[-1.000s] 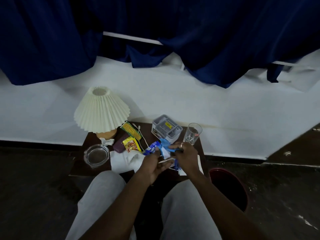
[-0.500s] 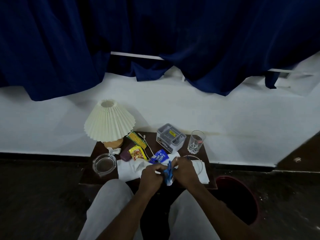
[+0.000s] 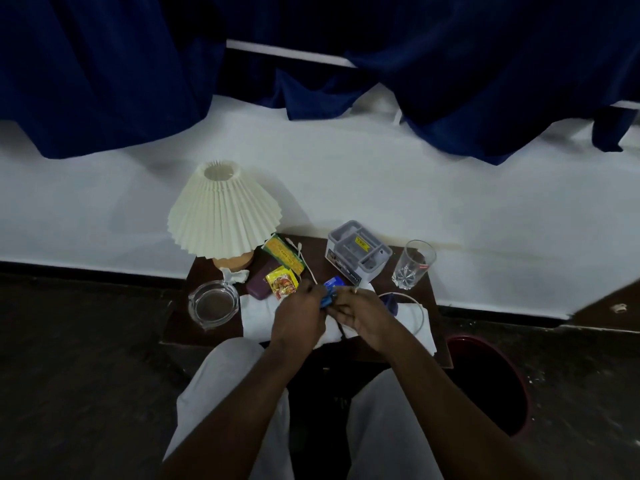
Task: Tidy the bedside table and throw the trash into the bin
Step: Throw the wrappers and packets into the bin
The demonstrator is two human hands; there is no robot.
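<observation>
Over the front of the dark bedside table [image 3: 180,327], my left hand [image 3: 300,315] and my right hand [image 3: 362,311] meet and both pinch a crumpled blue wrapper [image 3: 327,299]. A second blue packet [image 3: 334,281] lies just behind them. White tissue paper [image 3: 258,315] is spread under my hands. A yellow sachet [image 3: 282,282], a green-yellow packet [image 3: 282,255] and a purple case [image 3: 259,284] lie to the left of my hands. The dark red bin [image 3: 485,382] stands on the floor to the right of the table.
A pleated cream lamp [image 3: 221,213] stands at the table's back left, with a glass ashtray [image 3: 214,304] in front of it. A grey organiser [image 3: 358,251] and a drinking glass [image 3: 412,265] stand at the back right. A white cable [image 3: 417,306] loops near the right edge. My knees are below the table.
My hands have come together and bunched the blue wrapper between them, and it looks smaller now. The view has shifted a little.
</observation>
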